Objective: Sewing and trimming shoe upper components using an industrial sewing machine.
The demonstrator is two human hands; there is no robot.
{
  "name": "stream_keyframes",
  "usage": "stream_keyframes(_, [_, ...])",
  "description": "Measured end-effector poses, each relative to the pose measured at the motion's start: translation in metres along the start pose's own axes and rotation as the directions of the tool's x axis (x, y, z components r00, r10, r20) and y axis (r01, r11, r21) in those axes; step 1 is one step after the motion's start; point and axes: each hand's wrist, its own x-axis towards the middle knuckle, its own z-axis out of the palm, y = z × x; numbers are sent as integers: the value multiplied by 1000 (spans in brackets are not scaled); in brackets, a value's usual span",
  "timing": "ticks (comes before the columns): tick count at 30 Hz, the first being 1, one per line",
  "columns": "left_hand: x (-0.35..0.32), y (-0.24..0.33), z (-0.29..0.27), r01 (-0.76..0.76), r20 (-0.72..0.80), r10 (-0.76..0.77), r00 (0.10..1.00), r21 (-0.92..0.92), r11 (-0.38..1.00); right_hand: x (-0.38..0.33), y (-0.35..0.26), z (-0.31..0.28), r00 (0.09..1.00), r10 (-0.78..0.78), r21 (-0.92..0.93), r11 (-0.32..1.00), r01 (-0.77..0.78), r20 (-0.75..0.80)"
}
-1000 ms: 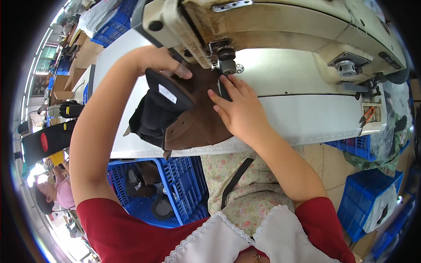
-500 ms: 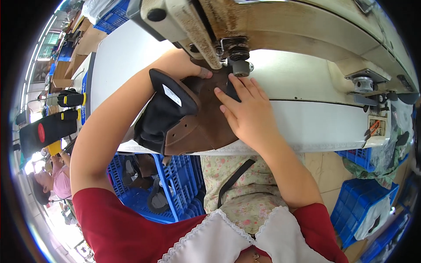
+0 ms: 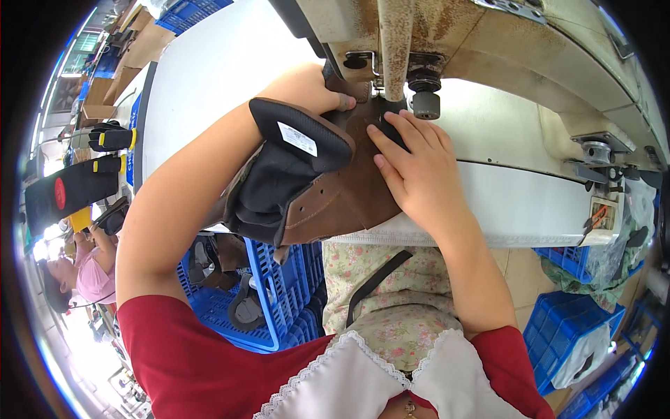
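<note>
A brown leather shoe upper [image 3: 342, 202] with black lining lies across the sewing machine's bed, its upper end under the needle area. Its black padded tongue [image 3: 301, 136], bearing a white label, stands up toward me. My left hand [image 3: 314, 91] reaches round the far left side of the upper. Its thumb presses on the leather beside the needle area, while the other fingers are mostly hidden. My right hand [image 3: 422, 167] lies on the right side with fingers stretched out, over a black piece [image 3: 395, 127] at the leather's edge.
The sewing machine head [image 3: 398, 49] hangs just above my hands. Blue crates [image 3: 269, 293] with shoe parts stand below the white table [image 3: 209, 77] on the left. Another blue crate [image 3: 565, 335] is at the lower right. A person in pink [image 3: 94, 272] sits at far left.
The view has shifted a little, so the machine head and upper appear farther right. The tongue leans slightly more to the right. Both hands stay on the upper.
</note>
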Motion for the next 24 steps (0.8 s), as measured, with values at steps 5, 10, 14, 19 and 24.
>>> stream_keyframes(5, [0,4,-3,58,36,-56,998,-52,997,2,1,1,1000,3,-6,1000,-3,-8])
stream_keyframes(10, [0,-1,0,30,14,-29,999,-89,996,3,2,0,998,31,-12,999,-31,56])
stream_keyframes(14, [2,-2,1,59,-6,-59,998,-6,998,4,4,3,1000,5,4,1000,-5,-8])
stream_keyframes(19, [1,-3,6,25,-63,-26,998,-24,999,5,5,2,1000,-10,32,999,10,4])
stream_keyframes(24, [0,-1,4,23,-57,-23,998,11,1000,2,2,2,1000,9,65,998,-8,-22])
